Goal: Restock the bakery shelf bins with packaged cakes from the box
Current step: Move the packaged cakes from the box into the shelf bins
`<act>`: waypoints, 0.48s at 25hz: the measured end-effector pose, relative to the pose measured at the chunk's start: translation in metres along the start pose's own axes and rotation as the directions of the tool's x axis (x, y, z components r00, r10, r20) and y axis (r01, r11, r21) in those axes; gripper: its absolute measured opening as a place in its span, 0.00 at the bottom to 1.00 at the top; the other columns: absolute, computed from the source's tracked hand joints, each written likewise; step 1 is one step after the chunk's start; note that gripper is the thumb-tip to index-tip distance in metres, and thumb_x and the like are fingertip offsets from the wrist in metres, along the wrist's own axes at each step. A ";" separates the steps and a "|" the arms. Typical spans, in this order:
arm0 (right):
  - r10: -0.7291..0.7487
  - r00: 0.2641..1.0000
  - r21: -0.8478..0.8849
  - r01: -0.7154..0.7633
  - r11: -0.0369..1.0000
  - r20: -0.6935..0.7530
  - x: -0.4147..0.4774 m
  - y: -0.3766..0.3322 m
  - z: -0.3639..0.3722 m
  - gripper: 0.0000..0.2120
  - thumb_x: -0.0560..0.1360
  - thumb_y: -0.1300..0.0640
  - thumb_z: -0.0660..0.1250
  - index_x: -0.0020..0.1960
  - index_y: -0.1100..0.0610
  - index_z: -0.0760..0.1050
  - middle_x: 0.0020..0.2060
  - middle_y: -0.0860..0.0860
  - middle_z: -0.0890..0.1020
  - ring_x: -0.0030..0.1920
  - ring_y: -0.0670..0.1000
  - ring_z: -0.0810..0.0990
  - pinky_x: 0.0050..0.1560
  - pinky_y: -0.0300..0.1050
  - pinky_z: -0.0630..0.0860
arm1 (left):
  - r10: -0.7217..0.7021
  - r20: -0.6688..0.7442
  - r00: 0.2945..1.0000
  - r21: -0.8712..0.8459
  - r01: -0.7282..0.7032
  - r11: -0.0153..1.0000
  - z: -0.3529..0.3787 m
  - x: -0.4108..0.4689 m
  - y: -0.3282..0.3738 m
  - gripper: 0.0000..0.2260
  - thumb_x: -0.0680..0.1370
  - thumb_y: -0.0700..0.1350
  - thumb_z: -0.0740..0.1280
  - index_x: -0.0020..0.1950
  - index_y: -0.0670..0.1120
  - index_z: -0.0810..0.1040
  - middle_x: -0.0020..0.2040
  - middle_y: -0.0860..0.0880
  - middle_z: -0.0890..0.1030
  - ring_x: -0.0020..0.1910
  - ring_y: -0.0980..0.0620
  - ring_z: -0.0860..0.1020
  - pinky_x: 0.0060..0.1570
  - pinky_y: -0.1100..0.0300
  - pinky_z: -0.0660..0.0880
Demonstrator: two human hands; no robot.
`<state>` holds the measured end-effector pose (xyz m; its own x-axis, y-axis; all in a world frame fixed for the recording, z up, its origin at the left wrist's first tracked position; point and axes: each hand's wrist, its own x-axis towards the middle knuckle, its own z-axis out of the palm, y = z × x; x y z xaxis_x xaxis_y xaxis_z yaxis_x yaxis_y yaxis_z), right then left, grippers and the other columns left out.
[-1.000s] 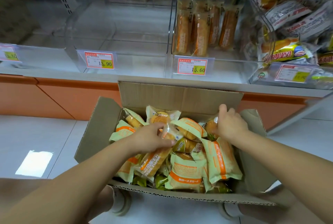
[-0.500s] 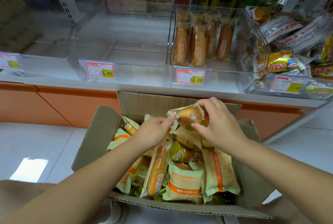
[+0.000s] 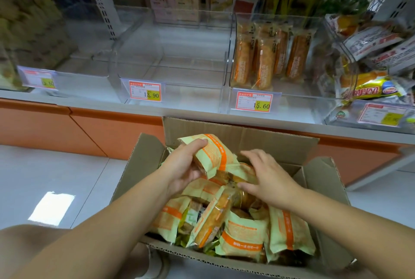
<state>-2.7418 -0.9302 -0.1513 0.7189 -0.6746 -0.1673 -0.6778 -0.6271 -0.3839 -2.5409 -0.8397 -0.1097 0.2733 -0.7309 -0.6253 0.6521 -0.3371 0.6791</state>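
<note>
An open cardboard box (image 3: 278, 144) stands on the floor below the shelf, full of pale green and orange packaged cakes (image 3: 244, 236). My left hand (image 3: 182, 166) grips one packaged cake (image 3: 213, 155), lifted above the pile at the box's far left. My right hand (image 3: 267, 177) reaches down onto the pile in the middle, fingers spread over a packet. Above, a clear bin (image 3: 226, 65) tagged 13.90 holds nothing. The bin (image 3: 292, 103) tagged 15.60 holds several upright cakes (image 3: 265, 63).
A bin (image 3: 370, 119) at the right is heaped with other wrapped snacks. Another clear bin (image 3: 74, 81) sits at the left. An orange base panel (image 3: 89, 130) runs under the shelf. Grey floor tiles (image 3: 56, 170) lie left of the box.
The cake that both hands held above the box is now in my left hand alone. My right hand has dropped back onto the pile.
</note>
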 end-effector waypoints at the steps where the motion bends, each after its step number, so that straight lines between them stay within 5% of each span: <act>1: 0.066 0.994 -0.005 -0.065 0.998 0.085 0.003 0.007 0.004 0.42 0.71 0.40 0.70 0.77 0.48 0.52 0.74 0.49 0.58 0.74 0.52 0.59 0.74 0.49 0.60 | -0.002 -0.006 1.000 -0.001 0.002 1.000 -0.003 -0.001 0.000 0.19 0.79 0.43 0.67 0.69 0.42 0.70 0.57 0.39 0.82 0.49 0.45 0.84 0.35 0.53 0.82; 3: 0.110 0.975 0.019 -0.115 0.993 0.192 0.006 0.016 0.011 0.44 0.71 0.42 0.72 0.78 0.46 0.50 0.76 0.50 0.55 0.74 0.53 0.60 0.73 0.49 0.61 | -0.002 -0.012 1.000 0.025 0.002 1.000 -0.009 -0.002 -0.001 0.20 0.78 0.43 0.67 0.70 0.47 0.70 0.59 0.40 0.81 0.51 0.44 0.83 0.36 0.52 0.82; 6: 0.120 0.963 0.029 -0.131 0.991 0.241 0.007 0.018 0.015 0.41 0.72 0.50 0.72 0.77 0.44 0.52 0.68 0.50 0.65 0.66 0.52 0.70 0.65 0.46 0.70 | 0.022 -0.013 1.000 0.096 -0.021 0.995 -0.016 -0.003 0.002 0.20 0.78 0.43 0.68 0.68 0.54 0.72 0.58 0.42 0.80 0.51 0.45 0.82 0.41 0.49 0.83; 8: 0.143 0.961 0.081 -0.166 0.983 0.238 0.007 0.016 0.010 0.37 0.72 0.52 0.71 0.75 0.44 0.57 0.63 0.49 0.71 0.58 0.49 0.76 0.57 0.44 0.76 | 0.047 -0.023 0.999 0.091 -0.045 0.995 -0.019 -0.004 0.006 0.21 0.78 0.41 0.69 0.67 0.58 0.71 0.57 0.43 0.79 0.48 0.45 0.82 0.35 0.51 0.82; 10: 0.185 0.958 0.329 -0.250 0.910 0.217 0.007 0.013 -0.005 0.30 0.70 0.53 0.71 0.69 0.43 0.65 0.57 0.46 0.77 0.51 0.45 0.80 0.51 0.45 0.80 | 0.062 -0.058 0.996 0.102 -0.056 0.993 -0.020 -0.003 0.010 0.20 0.78 0.42 0.69 0.67 0.57 0.70 0.55 0.43 0.78 0.44 0.46 0.82 0.28 0.56 0.80; 12: 0.224 0.957 0.598 -0.289 0.747 0.183 0.003 0.006 -0.022 0.23 0.70 0.52 0.69 0.63 0.41 0.71 0.54 0.45 0.81 0.52 0.45 0.80 0.56 0.49 0.78 | 0.039 -0.120 0.992 0.164 -0.019 0.986 -0.019 -0.002 0.012 0.19 0.77 0.44 0.70 0.67 0.51 0.71 0.52 0.43 0.80 0.40 0.46 0.82 0.26 0.55 0.80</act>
<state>-2.7472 -0.9443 -0.1346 0.5648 -0.7151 -0.4119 -0.6221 -0.0409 -0.7819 -2.5204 -0.8313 -0.1078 0.3813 -0.6672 -0.6399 0.5216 -0.4162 0.7448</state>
